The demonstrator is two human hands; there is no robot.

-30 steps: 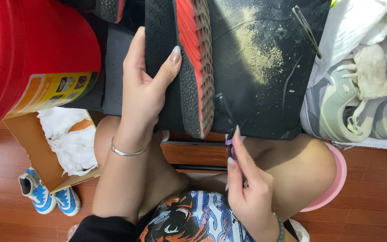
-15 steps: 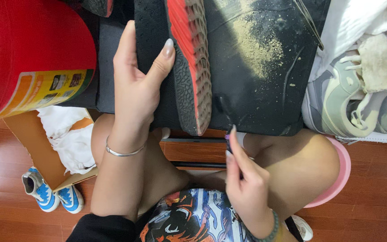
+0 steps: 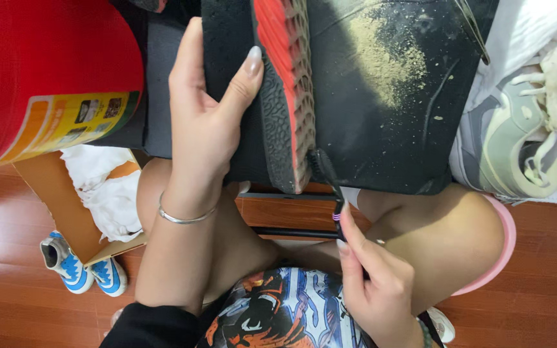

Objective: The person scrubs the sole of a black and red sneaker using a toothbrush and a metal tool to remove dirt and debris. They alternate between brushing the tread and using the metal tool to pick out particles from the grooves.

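My left hand (image 3: 209, 122) grips a black shoe with a red and grey-black sole (image 3: 283, 90), held on edge with the sole facing right and my thumb pressed against it. My right hand (image 3: 372, 283) pinches a small dark brush (image 3: 327, 183) by its handle; the bristle end touches the lower heel end of the sole. A silver bangle (image 3: 182, 216) rings my left wrist. The shoe rests against a black mat (image 3: 381, 96) dusted with tan powder.
A red bucket (image 3: 40, 77) with a yellow label stands at the left. Below it sits a cardboard box (image 3: 66, 206) with white cloth and tiny blue toy shoes (image 3: 78, 267). Grey-green sneakers (image 3: 523, 148) lie at the right. My bare knees rest above the wooden floor (image 3: 536, 290).
The brush has risen from my lap to touch the heel end of the sole. My left hand keeps its hold on the shoe, and the view has shifted slightly.
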